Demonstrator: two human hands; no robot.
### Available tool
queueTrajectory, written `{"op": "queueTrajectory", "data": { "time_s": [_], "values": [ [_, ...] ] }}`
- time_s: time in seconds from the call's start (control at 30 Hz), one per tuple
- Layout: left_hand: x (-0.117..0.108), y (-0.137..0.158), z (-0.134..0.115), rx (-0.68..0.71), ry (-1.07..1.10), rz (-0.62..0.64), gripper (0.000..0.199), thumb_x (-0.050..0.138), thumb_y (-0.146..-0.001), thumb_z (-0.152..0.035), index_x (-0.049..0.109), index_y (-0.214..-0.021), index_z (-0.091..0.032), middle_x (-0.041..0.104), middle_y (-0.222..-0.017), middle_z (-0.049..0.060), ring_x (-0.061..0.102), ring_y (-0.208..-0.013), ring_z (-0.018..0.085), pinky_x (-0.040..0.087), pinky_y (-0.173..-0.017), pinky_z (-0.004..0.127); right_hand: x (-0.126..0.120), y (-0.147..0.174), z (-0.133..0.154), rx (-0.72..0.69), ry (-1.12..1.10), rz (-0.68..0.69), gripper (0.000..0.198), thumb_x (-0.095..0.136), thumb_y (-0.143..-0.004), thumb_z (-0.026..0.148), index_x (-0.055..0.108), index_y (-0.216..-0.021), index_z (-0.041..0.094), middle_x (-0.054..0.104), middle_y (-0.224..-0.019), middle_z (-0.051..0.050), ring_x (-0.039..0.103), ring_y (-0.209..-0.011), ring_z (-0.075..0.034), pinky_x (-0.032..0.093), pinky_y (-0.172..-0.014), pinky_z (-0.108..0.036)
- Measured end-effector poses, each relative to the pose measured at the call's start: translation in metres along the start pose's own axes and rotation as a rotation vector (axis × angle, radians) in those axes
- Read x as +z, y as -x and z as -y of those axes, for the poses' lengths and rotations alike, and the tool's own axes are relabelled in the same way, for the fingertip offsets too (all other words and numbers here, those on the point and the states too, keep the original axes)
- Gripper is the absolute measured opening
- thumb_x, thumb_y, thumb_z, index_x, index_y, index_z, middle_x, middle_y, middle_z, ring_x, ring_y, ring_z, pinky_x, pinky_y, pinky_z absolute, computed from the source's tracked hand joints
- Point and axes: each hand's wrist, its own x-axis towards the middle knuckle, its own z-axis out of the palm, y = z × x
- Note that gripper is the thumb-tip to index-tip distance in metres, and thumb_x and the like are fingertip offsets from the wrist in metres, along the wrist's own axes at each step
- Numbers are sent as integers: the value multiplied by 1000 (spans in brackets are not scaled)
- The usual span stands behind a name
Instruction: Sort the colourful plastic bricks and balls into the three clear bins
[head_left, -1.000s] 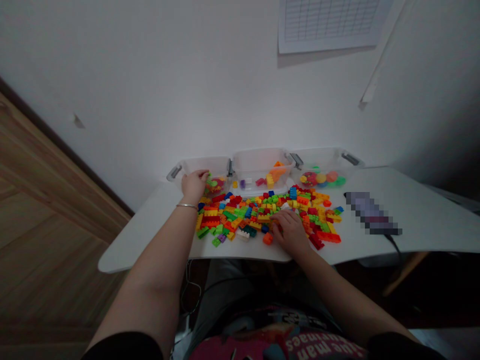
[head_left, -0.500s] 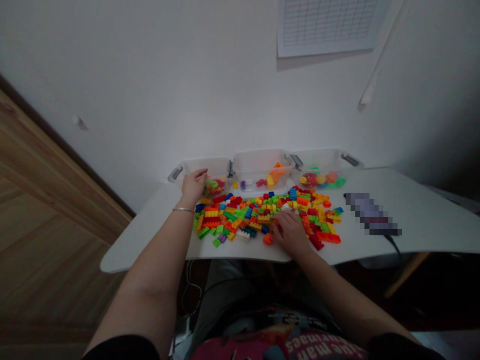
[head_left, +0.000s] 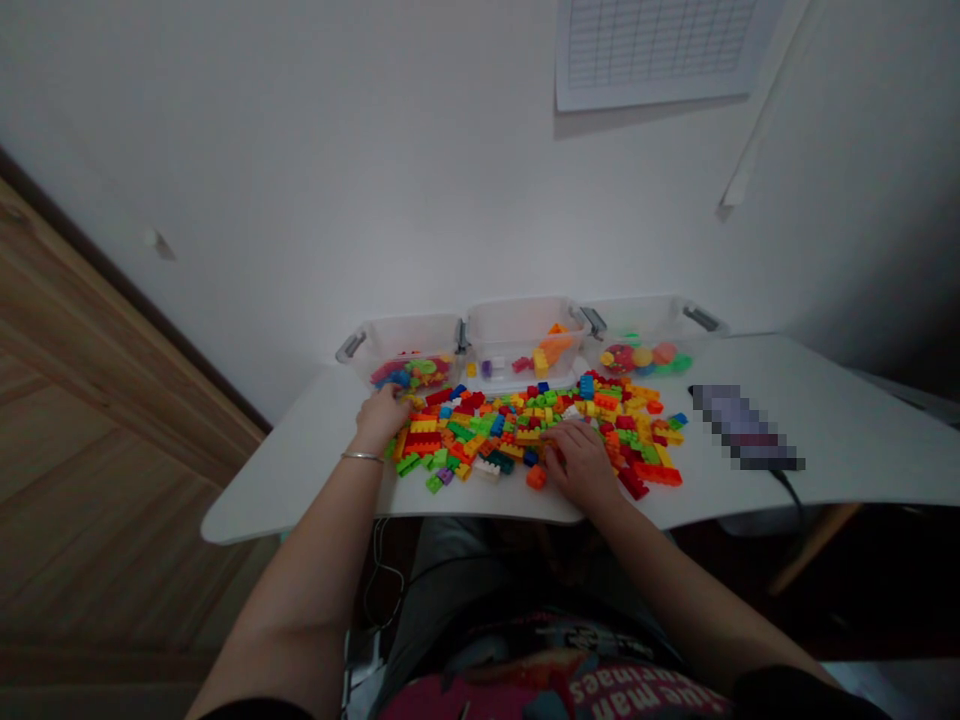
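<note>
Loose toy bricks [head_left: 465, 430] in many colours lie heaped on the white table [head_left: 300, 450]. My left hand [head_left: 381, 415], with a bracelet at the wrist, reaches down at the heap's left edge. Its thumb and fingers are apart beside a few yellow and blue bricks, and I make out nothing held. Low over the front middle of the heap is my right hand [head_left: 579, 458]. Its fingers curl around what looks like a yellow-orange brick, mostly hidden by them. An orange brick [head_left: 535, 478] lies just left of that hand.
Along the wall stand three clear boxes: a left box [head_left: 412, 330] with colourful pieces, a middle box [head_left: 517, 320] with a few bricks, and a right box [head_left: 645, 320] with round pieces. A blurred-out device [head_left: 742, 425] with a cable lies at the right.
My left hand has come back from the left box, down to the heap's left edge. Blue and red pieces in that box now show. My right hand has stayed in place.
</note>
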Motion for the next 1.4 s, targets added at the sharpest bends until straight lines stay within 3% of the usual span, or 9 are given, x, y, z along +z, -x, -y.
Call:
{"op": "queueTrajectory", "data": {
  "time_s": [0.1, 0.47, 0.7, 0.97, 1.1, 1.4],
  "values": [
    [7, 1, 1, 9, -58, 61, 48, 59, -82, -41, 62, -126, -23, 66, -126, 16, 64, -112, 35, 50, -90, 42, 0, 0, 0, 8, 0, 5, 17, 52, -86, 15, 67, -94, 18, 71, -93, -9, 61, -96, -25, 49, -93, -41],
    [8, 0, -5, 26, -135, 160, 40, 52, -86, -38, 65, -122, -25, 70, -122, 10, 66, -109, 31, 52, -88, 38, -1, -1, 1, -2, -6, 2, 17, 51, -86, 15, 67, -93, 19, 71, -91, -8, 61, -94, -24, 50, -93, -41],
    [8, -2, -8, 18, -108, 156, 38, 56, -85, -38, 66, -118, -25, 70, -122, 10, 65, -111, 32, 50, -88, 39, -1, -1, 1, 6, -4, 13, 18, 51, -86, 15, 67, -93, 18, 71, -92, -8, 61, -95, -24, 49, -94, -41],
    [12, -8, 3, 7, 11, 86, 28, 63, -79, -33, 65, -105, -23, 73, -109, 5, 68, -96, 22, 50, -78, 28, 0, 0, 1, 30, -12, 12, 19, 51, -86, 16, 68, -94, 19, 71, -92, -8, 61, -96, -25, 49, -94, -42],
    [16, -11, 5, 1, 60, 71, 31, 64, -79, -34, 65, -107, -21, 74, -109, 7, 69, -96, 21, 50, -77, 27, -1, 0, 2, 37, -14, 24, 20, 51, -86, 16, 69, -94, 20, 71, -92, -9, 61, -96, -25, 49, -94, -43],
    [19, -20, 8, -49, 82, 120, 24, 66, -76, -35, 72, -97, -25, 75, -106, 5, 69, -96, 24, 49, -79, 32, 0, 0, 0, 16, -13, 14, 18, 52, -85, 15, 68, -93, 18, 71, -91, -9, 61, -95, -24, 50, -92, -41]
  ]
}}
